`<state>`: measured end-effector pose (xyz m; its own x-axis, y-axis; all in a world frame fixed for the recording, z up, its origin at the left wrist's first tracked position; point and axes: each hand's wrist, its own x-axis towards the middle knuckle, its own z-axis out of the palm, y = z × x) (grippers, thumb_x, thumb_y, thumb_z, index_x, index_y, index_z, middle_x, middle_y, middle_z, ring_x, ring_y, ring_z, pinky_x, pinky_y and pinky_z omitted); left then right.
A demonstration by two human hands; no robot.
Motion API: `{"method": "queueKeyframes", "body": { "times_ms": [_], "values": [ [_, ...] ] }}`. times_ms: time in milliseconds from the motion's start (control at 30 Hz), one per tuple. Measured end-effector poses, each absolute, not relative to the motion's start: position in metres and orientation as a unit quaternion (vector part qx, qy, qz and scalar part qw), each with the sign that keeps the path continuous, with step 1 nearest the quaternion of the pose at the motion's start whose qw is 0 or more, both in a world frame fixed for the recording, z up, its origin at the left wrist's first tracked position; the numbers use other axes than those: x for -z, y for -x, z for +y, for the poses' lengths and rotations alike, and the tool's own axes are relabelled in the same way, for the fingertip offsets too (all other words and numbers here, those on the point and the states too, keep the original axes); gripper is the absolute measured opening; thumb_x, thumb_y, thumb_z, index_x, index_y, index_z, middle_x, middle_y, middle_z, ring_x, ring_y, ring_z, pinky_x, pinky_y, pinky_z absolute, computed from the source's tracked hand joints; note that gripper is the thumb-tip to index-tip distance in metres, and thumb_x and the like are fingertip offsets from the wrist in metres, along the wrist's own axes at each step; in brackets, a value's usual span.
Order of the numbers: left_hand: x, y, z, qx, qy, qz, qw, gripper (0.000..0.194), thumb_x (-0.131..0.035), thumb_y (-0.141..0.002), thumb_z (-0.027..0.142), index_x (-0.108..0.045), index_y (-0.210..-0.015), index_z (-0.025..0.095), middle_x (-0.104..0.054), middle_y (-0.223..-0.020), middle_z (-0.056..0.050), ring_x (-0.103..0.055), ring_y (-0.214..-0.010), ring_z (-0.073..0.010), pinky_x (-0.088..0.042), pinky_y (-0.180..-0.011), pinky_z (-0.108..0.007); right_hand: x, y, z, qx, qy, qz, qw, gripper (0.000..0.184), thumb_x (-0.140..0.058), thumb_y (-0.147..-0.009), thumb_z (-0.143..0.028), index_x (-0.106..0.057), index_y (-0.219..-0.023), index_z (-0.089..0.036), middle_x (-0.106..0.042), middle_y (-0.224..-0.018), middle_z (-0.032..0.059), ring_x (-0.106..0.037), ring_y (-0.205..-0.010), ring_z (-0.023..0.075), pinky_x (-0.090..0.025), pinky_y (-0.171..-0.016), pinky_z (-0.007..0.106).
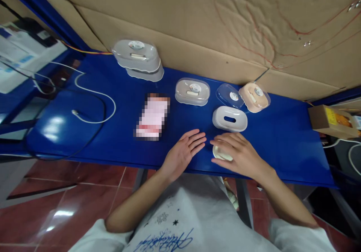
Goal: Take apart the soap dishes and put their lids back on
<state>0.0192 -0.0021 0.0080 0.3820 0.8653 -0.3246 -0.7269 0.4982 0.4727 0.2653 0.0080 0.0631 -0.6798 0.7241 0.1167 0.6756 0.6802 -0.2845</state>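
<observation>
My left hand (pixel 184 149) is held above the front of the blue table, palm turned up and fingers stretched out, with nothing in it. My right hand (pixel 236 152) curves over a small pale, cream-green oval piece (pixel 221 153), thumb on the near side and fingers on the far side; the hand hides part of the piece. Just beyond stands a white oval box (pixel 230 119) with a dark slot in its top. Behind that box lies a clear oval lid (pixel 229 95) bearing a round sticker.
A peach lidded box (pixel 255 98), a grey lidded box (pixel 192 92) and stacked grey boxes (pixel 138 58) stand along the cardboard wall (pixel 175 37). A blurred-out pinkish rectangle (pixel 153 117) lies left of centre. A white cable (pixel 113 105) curls at left; a carton (pixel 329 121) sits far right.
</observation>
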Motion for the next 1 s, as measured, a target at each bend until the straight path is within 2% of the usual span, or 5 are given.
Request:
{"method": "queueKeyframes", "body": {
  "times_ms": [267,567,733,833,1000],
  "values": [
    [-0.012,-0.023,-0.003,-0.490,-0.128,0.298,0.809,0.037,-0.067,-0.100,0.033,-0.075,-0.132,0.016,-0.072,-0.145,-0.015,-0.055,-0.151,-0.0326,-0.027,-0.137,-0.050,-0.033,-0.262,-0.016,-0.106,0.476,-0.860,0.152,0.031,-0.061,-0.108,-0.029,-0.067,-0.139,-0.027,-0.071,-0.144,0.0117,-0.068,-0.133,0.0305,-0.058,-0.109,0.054],
    [-0.009,-0.021,-0.002,-0.489,-0.154,0.291,0.808,0.041,-0.068,-0.100,0.036,-0.074,-0.136,0.017,-0.070,-0.148,-0.016,-0.055,-0.151,-0.0326,-0.030,-0.135,-0.051,-0.031,-0.293,-0.036,-0.069,0.589,-0.796,0.121,0.069,-0.072,-0.100,-0.051,-0.045,-0.161,-0.030,-0.044,-0.170,0.0188,-0.041,-0.158,0.0461,-0.037,-0.120,0.077],
    [-0.009,-0.024,-0.002,-0.477,-0.136,0.294,0.817,0.043,-0.069,-0.099,0.035,-0.072,-0.140,0.019,-0.070,-0.150,-0.014,-0.052,-0.154,-0.0311,-0.029,-0.135,-0.050,-0.025,-0.284,-0.037,-0.124,0.604,-0.765,0.184,0.070,-0.075,-0.098,-0.055,-0.048,-0.158,-0.031,-0.054,-0.160,0.0177,-0.053,-0.148,0.0414,-0.050,-0.115,0.067],
    [-0.010,-0.023,-0.004,-0.461,-0.099,0.280,0.836,0.054,-0.068,-0.101,0.048,-0.065,-0.149,0.023,-0.066,-0.155,-0.012,-0.050,-0.156,-0.0328,-0.033,-0.133,-0.052,-0.033,-0.248,-0.031,-0.147,0.587,-0.755,0.254,0.079,-0.076,-0.096,-0.058,-0.042,-0.162,-0.033,-0.053,-0.160,0.0171,-0.052,-0.149,0.0401,-0.049,-0.118,0.066],
    [-0.011,-0.017,-0.005,-0.476,-0.032,0.268,0.837,0.059,-0.065,-0.102,0.056,-0.063,-0.153,0.026,-0.068,-0.153,-0.005,-0.045,-0.159,-0.0314,-0.038,-0.132,-0.046,-0.043,-0.231,-0.005,-0.158,0.515,-0.812,0.224,0.076,-0.059,-0.106,-0.056,-0.028,-0.171,-0.030,-0.045,-0.172,0.0153,-0.043,-0.159,0.0362,-0.044,-0.125,0.062]
  ]
}}
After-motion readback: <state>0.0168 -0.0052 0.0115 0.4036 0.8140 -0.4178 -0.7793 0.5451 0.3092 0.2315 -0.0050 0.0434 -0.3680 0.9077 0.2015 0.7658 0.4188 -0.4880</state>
